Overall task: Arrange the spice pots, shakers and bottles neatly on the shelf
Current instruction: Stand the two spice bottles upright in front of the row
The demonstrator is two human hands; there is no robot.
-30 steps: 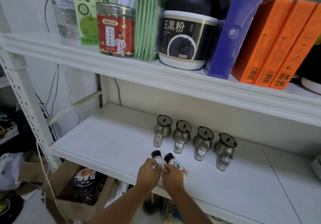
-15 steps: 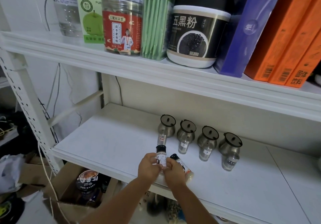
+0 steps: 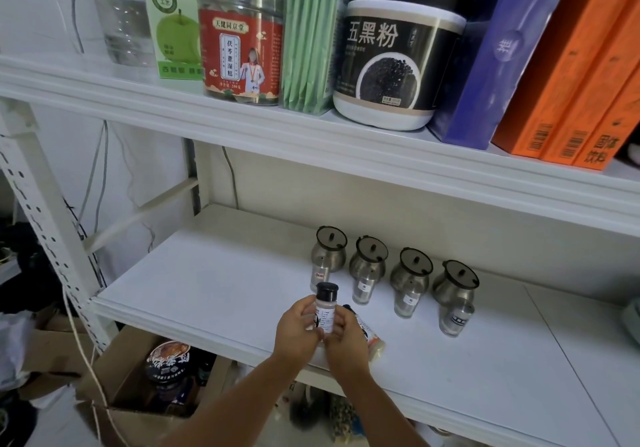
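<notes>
At the front of the lower shelf (image 3: 214,283), both hands meet around a small spice bottle (image 3: 325,311) with a black cap, held upright just above the shelf's front edge. The left hand (image 3: 298,334) closes its grip on the bottle's left side and the right hand (image 3: 346,339) wraps the right side and base, so the lower part of the bottle is hidden behind fingers and only the cap and part of the white label show. The label print is too small to read.

Just to the right, a second bottle (image 3: 370,337) lies tilted on the shelf, mostly covered by the right hand; its cap end barely peeks out beside the held bottle, and whether the hand touches it cannot be told.

Behind the hands, four steel shakers (image 3: 408,280) with dark lids stand in a row that slants toward the front at the right. The leftmost one is partly blocked by the held bottle's cap.

On the upper shelf (image 3: 311,134), jars and boxes are cut off at the top of the view. Below the shelf, an open cardboard box (image 3: 114,370) holds a dark-lidded jar (image 3: 168,360), partly in shadow.
</notes>
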